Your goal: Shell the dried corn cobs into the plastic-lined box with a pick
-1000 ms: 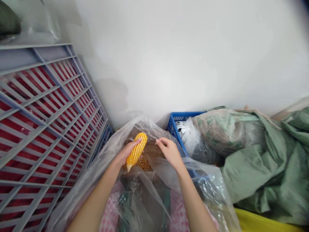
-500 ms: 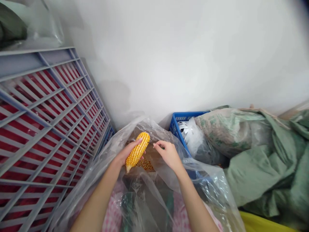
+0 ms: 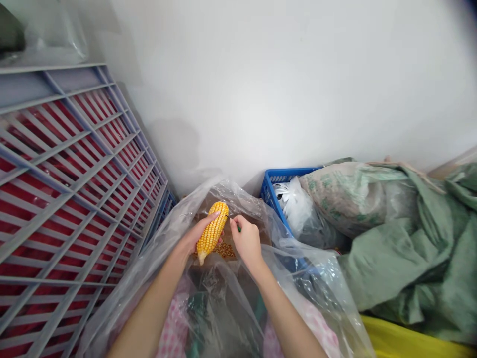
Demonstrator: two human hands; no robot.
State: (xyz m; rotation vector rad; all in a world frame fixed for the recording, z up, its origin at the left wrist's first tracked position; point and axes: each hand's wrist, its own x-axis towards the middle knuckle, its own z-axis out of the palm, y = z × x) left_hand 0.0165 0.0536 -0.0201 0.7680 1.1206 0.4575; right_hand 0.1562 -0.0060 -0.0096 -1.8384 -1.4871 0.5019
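My left hand (image 3: 198,232) is closed round a yellow corn cob (image 3: 213,229), which is tilted with its pale pointed end toward me. To the right of the cob is my right hand (image 3: 246,241), with fingers pinched on a thin dark pointed tool (image 3: 229,218). A bit of green shows within that grip; the rest of the tool is hidden. The tool's tip meets the cob's upper right side. Below both hands, loose corn kernels (image 3: 225,250) lie at the bottom of a large clear plastic bag (image 3: 175,238) that stands open around my forearms.
A tall grey plastic crate (image 3: 85,164) with red contents rises at left. On the right stands a blue basket (image 3: 274,194) holding a white plastic bag (image 3: 296,204). A filled sack (image 3: 343,196) and green cloth (image 3: 398,268) lie beside it. A white wall (image 3: 298,89) closes off the back.
My right hand has moved left, closer to the cob, bringing the thin tool against its upper side. The left hand still holds the cob, now slightly more upright.
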